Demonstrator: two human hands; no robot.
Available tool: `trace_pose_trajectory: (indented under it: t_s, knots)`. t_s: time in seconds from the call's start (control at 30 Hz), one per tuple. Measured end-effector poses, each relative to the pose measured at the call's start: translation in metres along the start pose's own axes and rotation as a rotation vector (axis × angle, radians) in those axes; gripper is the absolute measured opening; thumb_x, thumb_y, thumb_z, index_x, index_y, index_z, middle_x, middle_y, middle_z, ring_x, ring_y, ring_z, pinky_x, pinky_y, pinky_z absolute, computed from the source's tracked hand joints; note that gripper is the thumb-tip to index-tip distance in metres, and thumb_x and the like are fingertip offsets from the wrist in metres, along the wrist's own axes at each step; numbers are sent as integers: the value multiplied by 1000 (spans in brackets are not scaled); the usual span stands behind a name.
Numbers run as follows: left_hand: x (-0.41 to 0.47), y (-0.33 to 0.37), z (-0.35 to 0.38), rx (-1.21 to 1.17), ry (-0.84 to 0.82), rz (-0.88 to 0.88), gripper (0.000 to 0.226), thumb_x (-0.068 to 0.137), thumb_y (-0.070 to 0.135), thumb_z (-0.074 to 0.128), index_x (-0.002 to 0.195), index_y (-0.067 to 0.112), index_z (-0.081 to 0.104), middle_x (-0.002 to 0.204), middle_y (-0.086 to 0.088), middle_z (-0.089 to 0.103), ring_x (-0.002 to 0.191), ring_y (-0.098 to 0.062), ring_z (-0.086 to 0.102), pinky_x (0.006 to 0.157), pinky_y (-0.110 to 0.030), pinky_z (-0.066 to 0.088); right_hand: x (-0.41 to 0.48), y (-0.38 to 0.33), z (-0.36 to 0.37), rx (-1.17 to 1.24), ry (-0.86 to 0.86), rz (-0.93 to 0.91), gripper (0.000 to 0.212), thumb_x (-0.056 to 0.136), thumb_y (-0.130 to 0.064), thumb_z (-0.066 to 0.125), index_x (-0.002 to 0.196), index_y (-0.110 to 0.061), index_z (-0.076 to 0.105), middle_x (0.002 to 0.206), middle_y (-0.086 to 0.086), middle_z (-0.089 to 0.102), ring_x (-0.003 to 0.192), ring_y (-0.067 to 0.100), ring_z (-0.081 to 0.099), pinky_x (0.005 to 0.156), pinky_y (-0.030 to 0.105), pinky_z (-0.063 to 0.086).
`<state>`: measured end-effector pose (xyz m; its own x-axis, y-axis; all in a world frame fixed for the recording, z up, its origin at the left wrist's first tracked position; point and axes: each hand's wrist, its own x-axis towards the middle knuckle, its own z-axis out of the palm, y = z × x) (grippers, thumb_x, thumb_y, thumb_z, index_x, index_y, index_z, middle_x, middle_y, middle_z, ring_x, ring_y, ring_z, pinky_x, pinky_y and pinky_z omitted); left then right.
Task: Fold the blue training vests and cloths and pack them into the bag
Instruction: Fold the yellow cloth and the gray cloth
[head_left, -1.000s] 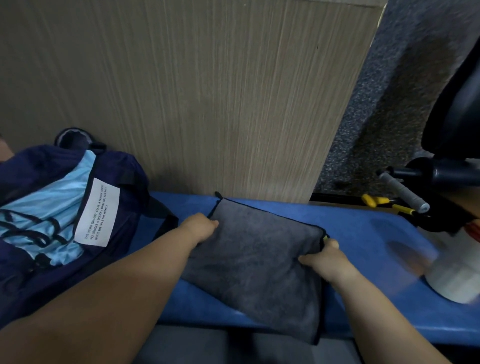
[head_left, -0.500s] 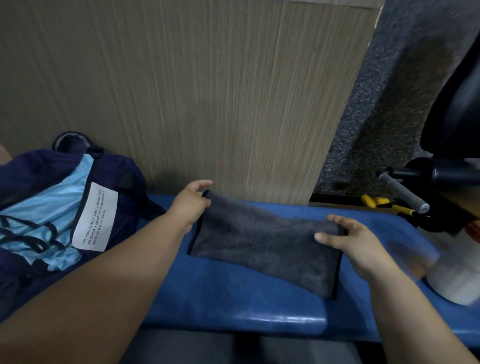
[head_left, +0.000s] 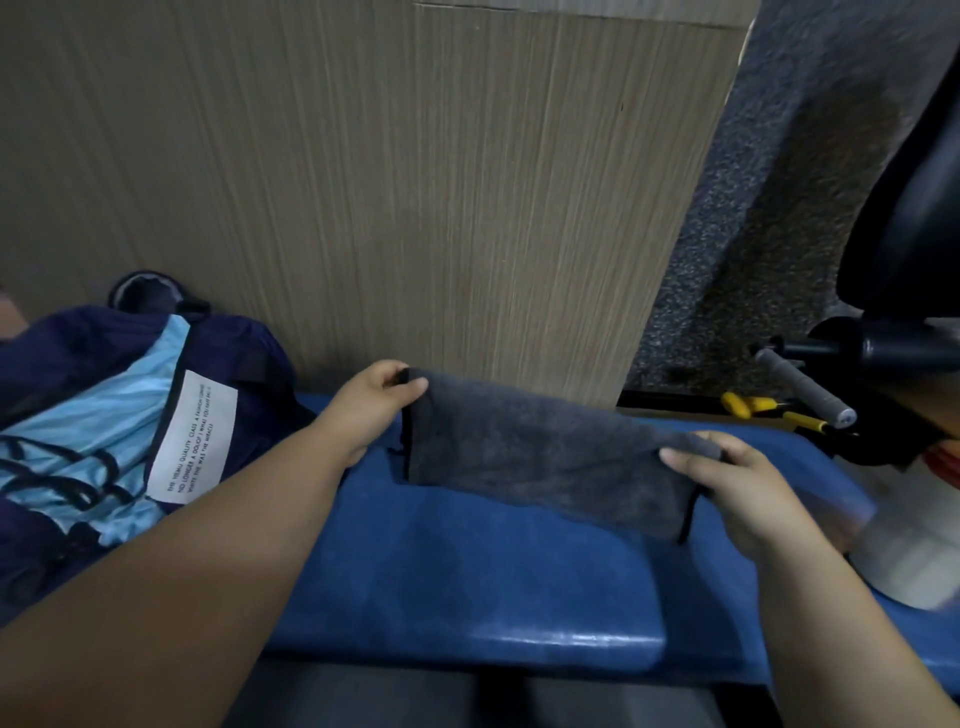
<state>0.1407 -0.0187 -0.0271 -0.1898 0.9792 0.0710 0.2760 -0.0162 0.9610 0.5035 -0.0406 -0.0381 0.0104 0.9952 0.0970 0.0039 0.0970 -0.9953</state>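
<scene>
grey cloth (head_left: 545, 457): folded to a narrow band, held stretched over the far half of the blue bench (head_left: 493, 571); cannot tell if its lower edge touches the pad. left hand (head_left: 363, 410) pinches the upper left corner, right hand (head_left: 737, 483) pinches the upper right corner. dark blue bag (head_left: 62, 353) lies open at the bench's left end, with a light blue vest (head_left: 93, 431) inside and a white label (head_left: 195, 436) showing. white roll (head_left: 914, 545) at the right end.

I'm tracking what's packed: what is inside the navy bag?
A light blue vest with dark print shows in the bag, beside a white label. Anything beneath it is covered.
</scene>
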Motion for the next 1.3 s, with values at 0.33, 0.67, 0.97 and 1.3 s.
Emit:
trace_pose_trajectory:
  t_s: [0.33,0.67,0.97,1.3]
  knots:
    - [6,4,11,197,-79,-237,45,101,42,45,120,4,59,119,-12,63,99,-23,61,84,-30,46,11,6,5,-280,213,234,22,93,-29,64,101,-9,63,90,7,70,78,19,65,62,29,46]
    - [-26,-41,53,905,-134,125,53,96,42,52,143,24,38,148,2,38,139,-23,28,112,-35,28,10,45,15,-587,29,573,86,54,-44,88,120,-10,44,119,9,58,105,30,60,77,45,56]
    - [-47,-52,77,1126,-560,151,60,100,59,17,155,38,3,162,14,-8,149,-12,-12,120,-44,-11,6,23,27,-668,74,88,61,73,-1,71,123,-30,52,106,5,66,91,23,62,69,29,47]
    - [-36,-55,74,848,-471,108,49,103,47,30,150,34,29,161,9,19,149,-13,9,120,-40,1,-25,26,83,-361,-293,-71,62,75,5,73,116,-36,51,96,-1,66,87,9,60,81,18,47]
